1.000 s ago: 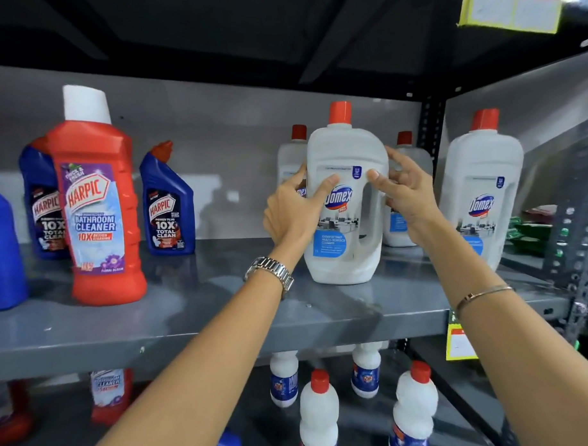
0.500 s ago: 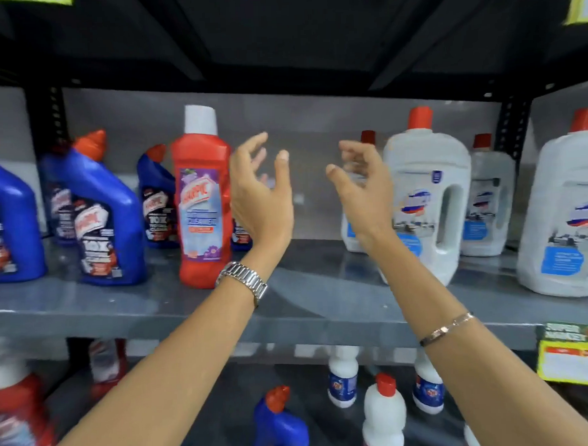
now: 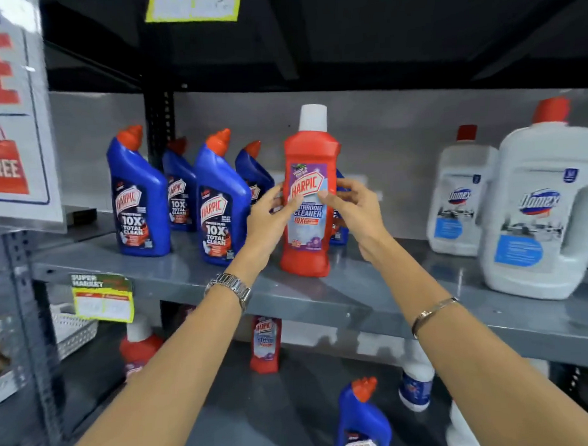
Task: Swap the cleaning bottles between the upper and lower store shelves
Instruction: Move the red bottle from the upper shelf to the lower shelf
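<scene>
A red Harpic bathroom cleaner bottle (image 3: 310,175) with a white cap stands upright on the upper grey shelf (image 3: 322,298). My left hand (image 3: 269,220) grips its left side and my right hand (image 3: 352,210) its right side, thumbs on the label. Several blue Harpic bottles (image 3: 218,205) stand to its left; one more is partly hidden behind it. White Domex jugs (image 3: 539,227) stand at the right. On the lower shelf stand red Harpic bottles (image 3: 265,344), a blue Harpic bottle (image 3: 361,420) and white bottles (image 3: 416,385).
A sale sign (image 3: 13,132) hangs at the upper left. A yellow price tag (image 3: 103,299) hangs from the shelf's front edge, another (image 3: 191,6) from the shelf above. A white basket (image 3: 73,330) sits lower left beside the perforated upright (image 3: 22,299).
My hands let go of the white Domex jug, swung left with the view, and now close on the red Harpic bottle from both sides.
</scene>
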`<state>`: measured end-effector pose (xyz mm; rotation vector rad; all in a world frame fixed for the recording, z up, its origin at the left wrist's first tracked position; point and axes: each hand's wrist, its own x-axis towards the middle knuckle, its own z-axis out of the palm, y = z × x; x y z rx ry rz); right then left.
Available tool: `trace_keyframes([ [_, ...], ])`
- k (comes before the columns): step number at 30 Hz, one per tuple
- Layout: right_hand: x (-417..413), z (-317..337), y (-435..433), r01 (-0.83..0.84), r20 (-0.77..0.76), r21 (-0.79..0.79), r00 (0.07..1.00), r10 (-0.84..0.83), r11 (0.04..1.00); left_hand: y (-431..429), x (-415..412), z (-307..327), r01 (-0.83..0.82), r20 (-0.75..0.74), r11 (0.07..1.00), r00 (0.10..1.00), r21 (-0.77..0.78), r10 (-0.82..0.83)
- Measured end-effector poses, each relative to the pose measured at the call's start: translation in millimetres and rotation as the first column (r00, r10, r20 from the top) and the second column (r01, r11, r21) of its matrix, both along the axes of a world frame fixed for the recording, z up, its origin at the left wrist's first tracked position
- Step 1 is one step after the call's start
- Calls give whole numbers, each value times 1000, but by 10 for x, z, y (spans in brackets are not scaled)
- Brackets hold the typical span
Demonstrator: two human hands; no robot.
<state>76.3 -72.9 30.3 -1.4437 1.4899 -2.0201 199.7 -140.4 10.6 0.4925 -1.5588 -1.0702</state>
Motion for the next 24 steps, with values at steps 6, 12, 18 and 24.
trace_keyframes([
  [6, 53, -26, 35, 19, 3, -56, 1000, -19, 998, 80, 99, 36, 1, -15, 997, 1000, -82, -2],
  [12, 260, -49, 201, 63, -47, -144, 996, -71, 988, 150, 340, 37, -6, -22, 993, 1000, -121, 4],
  [18, 734, -94, 483, -78, 4, -299, 997, 83, 951, 447, 790, 14, 7, -152, 998, 988, -65, -17],
  [24, 1109, -636, 631, -180, -118, -252, 981, 154, 951, 567, 1374, -614, -27, -128, 997, 992, -76, 17],
])
